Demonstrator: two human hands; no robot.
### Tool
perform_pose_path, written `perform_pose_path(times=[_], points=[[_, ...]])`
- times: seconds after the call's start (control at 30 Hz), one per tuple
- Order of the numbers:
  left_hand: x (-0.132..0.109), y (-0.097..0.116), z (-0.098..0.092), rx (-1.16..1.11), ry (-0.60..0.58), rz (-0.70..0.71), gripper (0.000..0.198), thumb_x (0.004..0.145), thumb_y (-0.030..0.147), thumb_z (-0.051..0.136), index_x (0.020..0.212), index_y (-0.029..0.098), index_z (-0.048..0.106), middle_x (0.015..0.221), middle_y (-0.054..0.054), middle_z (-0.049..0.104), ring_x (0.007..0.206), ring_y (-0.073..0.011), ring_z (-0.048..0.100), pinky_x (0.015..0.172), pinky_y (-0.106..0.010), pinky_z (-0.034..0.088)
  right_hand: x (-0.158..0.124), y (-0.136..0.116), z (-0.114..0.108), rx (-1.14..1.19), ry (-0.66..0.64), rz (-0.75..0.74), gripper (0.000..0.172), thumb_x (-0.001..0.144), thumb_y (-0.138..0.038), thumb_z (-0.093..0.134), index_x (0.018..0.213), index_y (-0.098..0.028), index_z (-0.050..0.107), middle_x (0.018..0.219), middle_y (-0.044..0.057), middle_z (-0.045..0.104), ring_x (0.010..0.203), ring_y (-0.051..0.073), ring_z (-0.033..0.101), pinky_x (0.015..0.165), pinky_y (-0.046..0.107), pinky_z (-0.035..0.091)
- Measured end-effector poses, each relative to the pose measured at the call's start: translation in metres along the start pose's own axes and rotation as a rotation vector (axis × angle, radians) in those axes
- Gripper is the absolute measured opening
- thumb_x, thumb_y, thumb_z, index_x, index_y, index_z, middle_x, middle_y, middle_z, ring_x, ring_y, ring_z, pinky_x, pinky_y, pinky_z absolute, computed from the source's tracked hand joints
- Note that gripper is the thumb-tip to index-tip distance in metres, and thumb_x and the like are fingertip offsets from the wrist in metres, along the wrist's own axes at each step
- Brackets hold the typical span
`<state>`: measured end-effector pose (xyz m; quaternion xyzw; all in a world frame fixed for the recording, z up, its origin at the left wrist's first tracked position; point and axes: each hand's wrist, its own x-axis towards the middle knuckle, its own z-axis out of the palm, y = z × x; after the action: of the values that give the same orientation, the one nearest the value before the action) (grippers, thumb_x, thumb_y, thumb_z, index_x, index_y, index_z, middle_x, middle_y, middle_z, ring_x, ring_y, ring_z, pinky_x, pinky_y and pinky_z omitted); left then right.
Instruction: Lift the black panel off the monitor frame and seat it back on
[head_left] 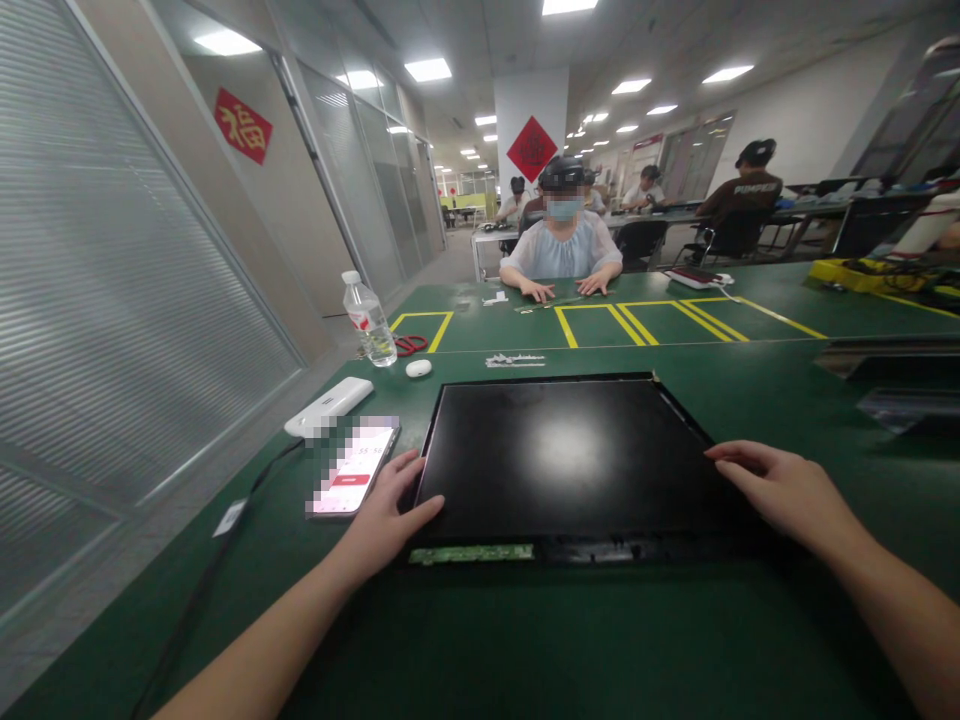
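A black flat display panel lies face up on the green table, with a narrow green circuit strip along its near edge. My left hand rests at the panel's near left corner, thumb on the black surface, fingers along the left edge. My right hand lies on the panel's right edge, fingers stretched flat and pointing left. Neither hand holds anything.
A phone with a lit screen lies left of the panel, beside a white power bank with a cable. Further back stand a water bottle, red scissors and a small white case. A person sits opposite. A dark tray lies at right.
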<state>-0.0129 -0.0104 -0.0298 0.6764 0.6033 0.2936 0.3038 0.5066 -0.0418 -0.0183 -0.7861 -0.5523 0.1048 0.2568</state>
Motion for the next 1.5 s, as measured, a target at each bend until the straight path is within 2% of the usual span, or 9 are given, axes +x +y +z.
perform_pose_path(times=[0.23, 0.43, 0.63, 0.97, 1.3, 1.5], points=[[-0.002, 0.017, 0.000, 0.119, -0.033, 0.011, 0.073, 0.084, 0.055, 0.068, 0.146, 0.017, 0.063, 0.167, -0.021, 0.043, 0.156, -0.0427, 0.039, 0.127, -0.060, 0.031, -0.001, -0.009, -0.003, -0.048, -0.019, 0.027, 0.046, 0.069, -0.057, 0.053, 0.090, -0.030, 0.083, 0.087, 0.005, 0.081, 0.075, 0.029, 0.072, 0.074, 0.041, 0.053], [-0.001, 0.014, 0.002, 0.139, -0.029, 0.034, 0.068, 0.086, 0.053, 0.068, 0.144, 0.020, 0.065, 0.167, -0.020, 0.043, 0.156, -0.0431, 0.040, 0.126, -0.062, 0.032, 0.001, -0.005, -0.001, -0.049, 0.013, 0.012, 0.044, 0.068, -0.058, 0.053, 0.085, -0.032, 0.083, 0.083, 0.004, 0.081, 0.071, 0.029, 0.071, 0.070, 0.041, 0.053], [-0.001, 0.016, 0.003, 0.185, -0.043, 0.034, 0.067, 0.087, 0.050, 0.067, 0.145, 0.016, 0.065, 0.167, -0.021, 0.043, 0.156, -0.0417, 0.040, 0.127, -0.060, 0.031, 0.003, -0.002, 0.001, -0.061, 0.032, 0.023, 0.043, 0.063, -0.060, 0.054, 0.081, -0.033, 0.082, 0.083, 0.004, 0.081, 0.074, 0.031, 0.072, 0.072, 0.042, 0.053], [-0.003, 0.018, 0.003, 0.167, -0.013, 0.073, 0.060, 0.085, 0.047, 0.072, 0.139, 0.021, 0.069, 0.163, -0.018, 0.049, 0.152, -0.0432, 0.045, 0.125, -0.061, 0.035, 0.004, 0.003, -0.001, -0.065, -0.004, 0.015, 0.041, 0.070, -0.060, 0.057, 0.085, -0.032, 0.082, 0.078, 0.004, 0.079, 0.070, 0.030, 0.070, 0.068, 0.042, 0.050], [-0.004, 0.021, 0.002, 0.197, -0.019, 0.069, 0.059, 0.086, 0.043, 0.072, 0.140, 0.018, 0.068, 0.162, -0.020, 0.049, 0.151, -0.0425, 0.046, 0.125, -0.060, 0.036, 0.001, -0.007, -0.004, -0.086, -0.057, 0.105, 0.052, 0.065, -0.064, 0.052, 0.090, -0.030, 0.083, 0.091, 0.007, 0.081, 0.082, 0.033, 0.070, 0.078, 0.044, 0.050], [-0.004, 0.017, 0.002, 0.195, -0.037, 0.073, 0.062, 0.088, 0.045, 0.071, 0.143, 0.019, 0.065, 0.165, -0.020, 0.046, 0.152, -0.0421, 0.045, 0.125, -0.061, 0.035, 0.002, -0.004, -0.002, -0.084, -0.017, 0.053, 0.047, 0.066, -0.062, 0.054, 0.086, -0.031, 0.083, 0.082, 0.007, 0.079, 0.073, 0.032, 0.070, 0.070, 0.044, 0.051]])
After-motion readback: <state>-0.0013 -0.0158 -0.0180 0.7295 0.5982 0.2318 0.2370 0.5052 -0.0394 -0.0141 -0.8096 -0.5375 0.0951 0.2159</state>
